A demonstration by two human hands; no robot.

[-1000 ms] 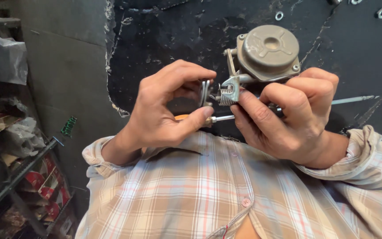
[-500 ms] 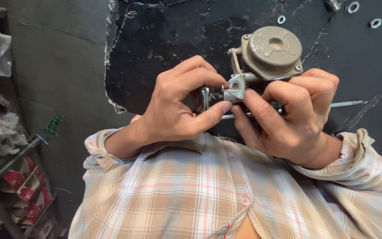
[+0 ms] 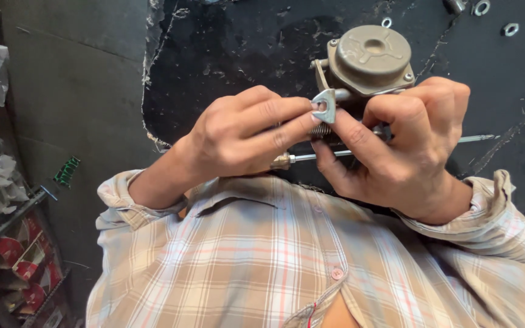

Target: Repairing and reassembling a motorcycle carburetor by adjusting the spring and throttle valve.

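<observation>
We hold a small metal engine part (image 3: 369, 58) up in front of our chest, above the dark, dirty surface (image 3: 226, 54), so it rests on nothing but our hands. It has a round tan cap on top with little screws at its edge. Our right hand (image 3: 405, 149) wraps around the body of the part from below, and its fingers are closed tight on it. A thin metal rod (image 3: 396, 147) runs through this hand and pokes out toward the right edge of the surface. Our left hand (image 3: 238, 140) pinches a small silver bracket (image 3: 325, 104) between thumb and first finger, just beside a little coiled spring (image 3: 319, 129). So both hands are shut on something. We think the part is heavy for its size, hard and stiff, and maybe a bit oily and slippery. The best place to hold it is around its thick middle, as the right hand does. The bracket and spring look thin and easy to bend or lose, so they need a soft pinch. A few loose nuts (image 3: 481, 7) lie at the far right corner of the surface.
</observation>
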